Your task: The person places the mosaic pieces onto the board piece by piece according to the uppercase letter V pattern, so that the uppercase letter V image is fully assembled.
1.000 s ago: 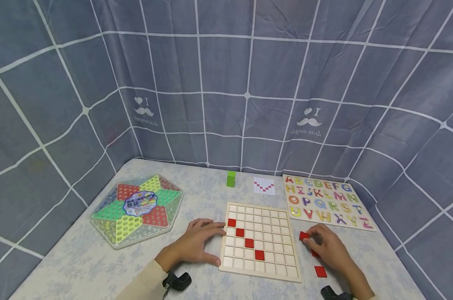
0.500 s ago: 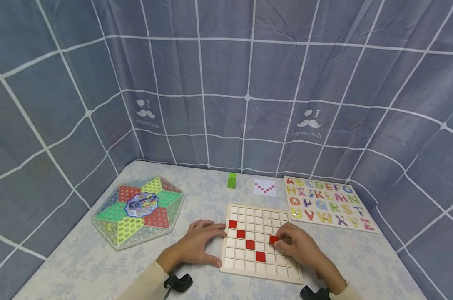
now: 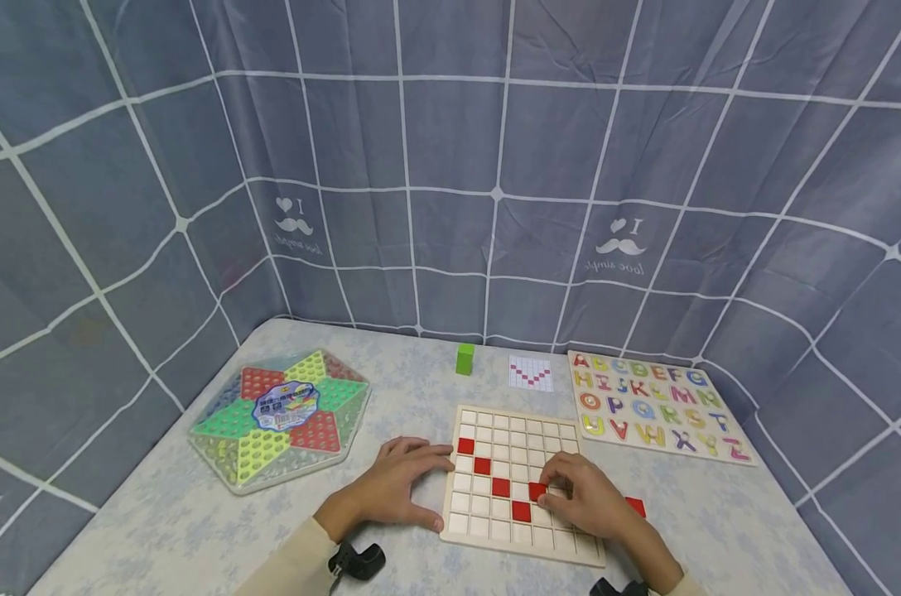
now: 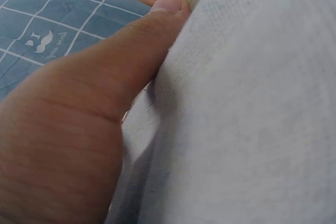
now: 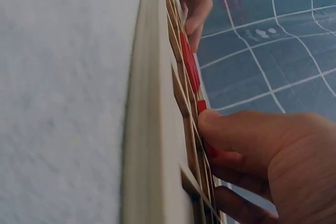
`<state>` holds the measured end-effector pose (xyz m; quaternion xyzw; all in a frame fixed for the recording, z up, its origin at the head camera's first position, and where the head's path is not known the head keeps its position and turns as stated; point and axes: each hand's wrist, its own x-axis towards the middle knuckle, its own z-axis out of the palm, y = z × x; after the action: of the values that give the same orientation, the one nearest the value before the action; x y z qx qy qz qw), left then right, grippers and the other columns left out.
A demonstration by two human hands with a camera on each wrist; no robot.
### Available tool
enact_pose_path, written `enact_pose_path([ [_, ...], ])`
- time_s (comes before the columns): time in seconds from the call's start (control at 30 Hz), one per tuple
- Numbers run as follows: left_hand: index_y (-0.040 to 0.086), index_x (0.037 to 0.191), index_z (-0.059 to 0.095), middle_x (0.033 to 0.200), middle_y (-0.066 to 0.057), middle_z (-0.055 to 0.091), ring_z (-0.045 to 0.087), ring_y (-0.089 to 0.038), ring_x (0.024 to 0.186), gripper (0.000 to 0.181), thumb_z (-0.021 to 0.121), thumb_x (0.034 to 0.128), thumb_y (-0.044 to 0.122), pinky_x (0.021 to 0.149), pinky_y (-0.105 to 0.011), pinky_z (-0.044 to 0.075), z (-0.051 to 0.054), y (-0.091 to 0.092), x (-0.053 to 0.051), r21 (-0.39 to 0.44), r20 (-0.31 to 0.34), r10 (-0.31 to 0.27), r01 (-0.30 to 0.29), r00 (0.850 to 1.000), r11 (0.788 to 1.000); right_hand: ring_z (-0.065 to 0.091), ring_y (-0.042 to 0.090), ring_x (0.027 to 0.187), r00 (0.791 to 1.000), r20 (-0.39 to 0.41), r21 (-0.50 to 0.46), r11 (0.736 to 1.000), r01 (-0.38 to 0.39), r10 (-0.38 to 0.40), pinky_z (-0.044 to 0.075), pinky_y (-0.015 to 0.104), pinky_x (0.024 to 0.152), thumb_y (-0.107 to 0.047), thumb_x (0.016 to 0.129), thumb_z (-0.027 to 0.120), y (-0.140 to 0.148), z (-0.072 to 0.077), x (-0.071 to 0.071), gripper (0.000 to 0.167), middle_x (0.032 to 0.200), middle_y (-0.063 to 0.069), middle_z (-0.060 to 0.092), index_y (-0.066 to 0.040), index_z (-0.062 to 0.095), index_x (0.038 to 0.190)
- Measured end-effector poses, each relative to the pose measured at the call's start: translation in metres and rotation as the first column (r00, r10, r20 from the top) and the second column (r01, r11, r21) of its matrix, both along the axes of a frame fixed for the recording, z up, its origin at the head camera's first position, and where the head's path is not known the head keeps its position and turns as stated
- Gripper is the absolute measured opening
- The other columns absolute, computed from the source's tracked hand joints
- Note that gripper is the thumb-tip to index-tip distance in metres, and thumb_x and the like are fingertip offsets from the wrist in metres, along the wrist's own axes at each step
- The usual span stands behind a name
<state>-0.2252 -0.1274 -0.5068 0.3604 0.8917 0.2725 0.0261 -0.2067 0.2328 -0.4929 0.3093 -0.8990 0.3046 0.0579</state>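
A wooden grid board (image 3: 498, 528) lies flat on the table. Four-sided red tiles, several of them, sit in its cells in a descending diagonal, such as this red tile (image 3: 500, 487). My right hand (image 3: 586, 501) pinches another red tile (image 3: 537, 492) at a cell up and right of the diagonal's lowest one. In the right wrist view, the thumb is on the pinched red tile (image 5: 202, 107). Along the board's left edge, my left hand (image 3: 394, 484) rests with fingers and thumb spread, tips touching the rim. Its thumb (image 4: 136, 51) fills much of the left wrist view.
One loose red tile (image 3: 635, 507) shows behind the right wrist. Behind the board are a green block (image 3: 464, 360) and a pattern card (image 3: 531, 374). An alphabet board (image 3: 659, 406) lies back right, a hexagonal star-pattern game board (image 3: 279, 418) at left. A curtain (image 3: 450, 165) surrounds the table.
My right hand has carried a red tile from the table at right leftward over the grid board, then lowered it slightly toward a cell. The left hand has stayed at the edge.
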Motion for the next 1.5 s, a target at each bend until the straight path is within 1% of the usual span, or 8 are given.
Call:
enact_pose_path([
  [0.33,0.028,0.137,0.061,0.155,0.007,0.044,0.034,-0.029,0.138,0.075,0.078,0.0754,0.066,0.108,-0.063,0.019,0.003,-0.002,0.0,0.027,-0.013,-0.014,0.015,1.0,1.0,0.051,0.012,0.086,0.995,0.029,-0.071,0.993,-0.089,0.091,0.043,0.031,0.073,-0.009,0.087,0.08,0.002,0.001,-0.004,0.02,0.097,-0.008,0.063,-0.019,0.062,0.086],
  [0.6,0.03,0.138,0.06,0.155,0.009,0.043,0.034,-0.029,0.138,0.075,0.075,0.076,0.07,0.109,-0.062,0.02,-0.001,0.0,0.001,0.006,-0.009,-0.017,0.017,1.0,1.0,0.049,0.013,0.083,0.991,0.12,-0.12,0.992,-0.04,0.055,0.04,0.029,0.069,-0.008,0.087,0.079,0.002,-0.004,-0.001,0.023,0.098,-0.006,0.063,-0.022,0.063,0.079],
  [0.8,0.03,0.139,0.06,0.156,0.008,0.043,0.033,-0.029,0.139,0.076,0.075,0.0757,0.071,0.108,-0.063,0.019,0.0,-0.001,0.001,0.007,0.002,-0.012,0.012,1.0,1.0,0.05,0.012,0.089,0.997,0.032,-0.044,0.997,-0.067,0.068,0.043,0.032,0.072,-0.01,0.089,0.078,0.002,-0.001,0.001,0.024,0.1,-0.01,0.062,-0.024,0.06,0.079],
  [0.93,0.031,0.139,0.06,0.156,0.009,0.043,0.033,-0.028,0.138,0.076,0.076,0.0756,0.07,0.108,-0.063,0.019,0.001,-0.001,0.001,0.003,0.009,-0.006,0.006,1.0,1.0,0.05,0.014,0.096,0.997,0.002,0.013,0.997,-0.071,0.071,0.044,0.037,0.078,-0.013,0.09,0.077,0.0,0.0,0.002,0.021,0.103,-0.011,0.059,-0.022,0.059,0.087],
  [1.13,0.029,0.138,0.06,0.155,0.009,0.043,0.034,-0.028,0.138,0.076,0.076,0.0755,0.07,0.109,-0.063,0.019,0.0,0.0,0.002,0.002,0.014,-0.008,0.008,1.0,1.0,0.046,0.02,0.112,0.994,0.097,0.044,0.998,-0.052,0.047,0.04,0.053,0.09,-0.023,0.089,0.076,0.0,-0.001,0.006,0.027,0.113,-0.01,0.054,-0.02,0.056,0.107],
  [1.33,0.029,0.138,0.06,0.155,0.008,0.044,0.034,-0.029,0.138,0.075,0.076,0.0762,0.07,0.108,-0.064,0.019,-0.001,0.0,0.001,0.006,0.007,-0.019,0.019,1.0,1.0,0.053,0.024,0.118,0.964,0.256,-0.069,0.996,-0.06,0.076,0.047,0.041,0.094,-0.029,0.097,0.072,0.015,0.003,0.006,0.055,0.129,0.001,0.057,-0.009,0.05,0.142],
  [1.43,0.03,0.138,0.06,0.155,0.008,0.043,0.034,-0.03,0.138,0.075,0.075,0.0762,0.07,0.107,-0.064,0.02,-0.001,0.0,0.0,0.006,-0.001,-0.016,0.016,1.0,1.0,0.058,0.03,0.115,0.965,0.245,-0.133,0.989,-0.063,0.094,0.051,0.04,0.088,-0.021,0.099,0.069,0.033,0.01,0.004,0.052,0.132,0.01,0.059,-0.006,0.05,0.145],
  [1.5,0.03,0.138,0.06,0.156,0.008,0.043,0.034,-0.03,0.138,0.075,0.075,0.0762,0.07,0.107,-0.064,0.02,-0.001,-0.001,0.0,0.005,-0.006,-0.014,0.014,1.0,1.0,0.059,0.032,0.114,0.976,0.213,-0.132,0.991,-0.026,0.054,0.051,0.044,0.085,-0.02,0.098,0.069,0.049,0.013,0.006,0.048,0.132,0.01,0.06,-0.007,0.054,0.142],
])
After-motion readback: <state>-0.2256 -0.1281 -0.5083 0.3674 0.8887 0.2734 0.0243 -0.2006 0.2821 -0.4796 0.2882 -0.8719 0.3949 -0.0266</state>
